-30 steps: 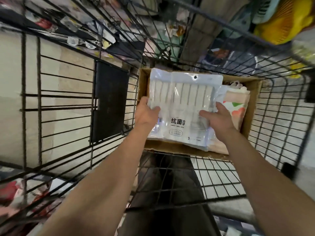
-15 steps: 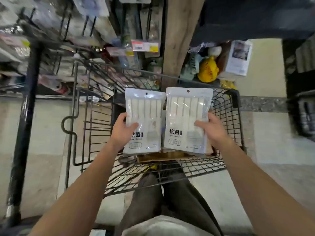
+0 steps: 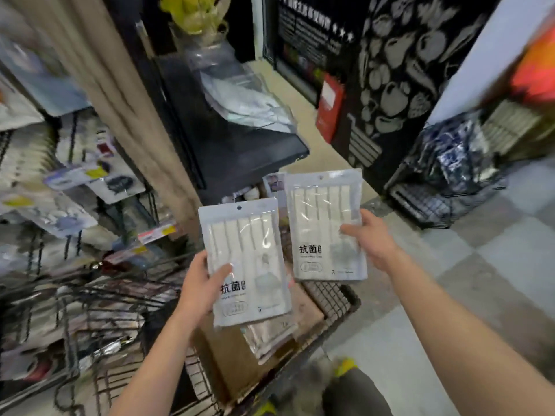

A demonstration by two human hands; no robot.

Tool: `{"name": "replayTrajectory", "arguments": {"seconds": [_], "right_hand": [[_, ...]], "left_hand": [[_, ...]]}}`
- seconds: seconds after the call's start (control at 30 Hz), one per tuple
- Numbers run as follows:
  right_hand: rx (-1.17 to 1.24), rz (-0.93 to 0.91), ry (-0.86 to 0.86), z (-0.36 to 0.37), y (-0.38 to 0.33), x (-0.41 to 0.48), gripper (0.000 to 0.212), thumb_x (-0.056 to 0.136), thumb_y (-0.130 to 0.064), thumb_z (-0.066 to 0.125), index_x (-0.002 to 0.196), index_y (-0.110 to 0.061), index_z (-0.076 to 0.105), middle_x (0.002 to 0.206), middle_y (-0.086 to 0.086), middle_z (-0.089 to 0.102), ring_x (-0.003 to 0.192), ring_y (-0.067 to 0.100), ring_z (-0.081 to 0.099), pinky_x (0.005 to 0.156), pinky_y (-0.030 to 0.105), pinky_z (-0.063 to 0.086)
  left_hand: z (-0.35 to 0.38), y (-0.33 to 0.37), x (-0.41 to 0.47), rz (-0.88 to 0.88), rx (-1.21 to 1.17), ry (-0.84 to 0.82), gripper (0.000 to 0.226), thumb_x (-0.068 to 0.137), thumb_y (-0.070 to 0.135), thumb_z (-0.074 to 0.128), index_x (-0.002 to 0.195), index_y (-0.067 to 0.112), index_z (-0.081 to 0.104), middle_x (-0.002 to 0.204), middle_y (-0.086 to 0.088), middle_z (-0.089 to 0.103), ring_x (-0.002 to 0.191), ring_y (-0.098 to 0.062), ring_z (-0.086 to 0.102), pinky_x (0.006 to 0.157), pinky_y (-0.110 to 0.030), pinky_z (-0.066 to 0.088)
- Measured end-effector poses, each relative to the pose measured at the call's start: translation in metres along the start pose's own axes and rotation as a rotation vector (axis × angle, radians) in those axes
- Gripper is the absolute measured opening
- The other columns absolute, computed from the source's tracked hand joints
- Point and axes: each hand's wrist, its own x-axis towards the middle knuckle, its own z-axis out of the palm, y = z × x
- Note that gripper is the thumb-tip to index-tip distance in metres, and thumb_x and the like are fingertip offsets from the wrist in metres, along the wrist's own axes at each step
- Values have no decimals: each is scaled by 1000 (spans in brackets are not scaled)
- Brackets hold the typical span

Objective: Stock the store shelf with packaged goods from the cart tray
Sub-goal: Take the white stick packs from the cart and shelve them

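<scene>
My left hand grips a white packet of rolled cloths by its lower left edge, thumb on the front. My right hand holds a second identical packet by its right edge, a little higher and further right. Both packets stand upright above the wire cart. Below them the cardboard tray in the cart holds at least one more packet. The store shelf with hanging packaged goods fills the left side.
A beige post stands beside the shelf. Behind it sits a dark display stand with plastic-wrapped items. A black wall panel with fruit drawings and a wire basket of blue-patterned goods are at the right. Tiled floor lies to the right.
Both packets have come up out of the cardboard tray and been separated, one in each hand. My view has swung up and right, away from the cart toward the aisle.
</scene>
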Motion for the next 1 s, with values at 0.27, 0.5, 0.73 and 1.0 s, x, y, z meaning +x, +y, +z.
{"name": "replayTrajectory", "arguments": {"seconds": [0.27, 0.5, 0.73, 1.0], "right_hand": [[95, -55, 96, -127, -18, 54, 31, 81, 1, 73, 107, -17, 70, 105, 5, 78, 97, 26, 76, 91, 49, 60], [125, -72, 47, -253, -42, 136, 38, 82, 0, 73, 117, -13, 68, 108, 4, 77, 97, 23, 76, 88, 47, 61], [142, -109, -15, -325, -95, 218, 32, 85, 5, 70, 100, -23, 71, 94, -5, 78, 85, 14, 76, 70, 30, 60], [94, -135, -205, -309, -169, 354, 35, 89, 3, 67, 119, -16, 69, 105, 0, 79, 93, 19, 77, 75, 34, 63]], "left_hand": [[130, 84, 44, 93, -24, -64, 37, 99, 11, 69, 130, 22, 53, 116, -6, 76, 101, -29, 77, 82, -51, 61], [270, 146, 79, 96, -43, -59, 47, 98, 7, 67, 139, 21, 48, 118, -4, 75, 100, -25, 77, 83, -49, 61], [354, 197, 118, 79, -65, -48, 60, 96, 9, 70, 147, 26, 44, 127, -4, 73, 105, -28, 76, 89, -58, 61], [375, 238, 225, 85, -179, 111, 51, 97, 6, 69, 139, 26, 49, 125, -8, 74, 103, -28, 77, 90, -55, 59]]}}
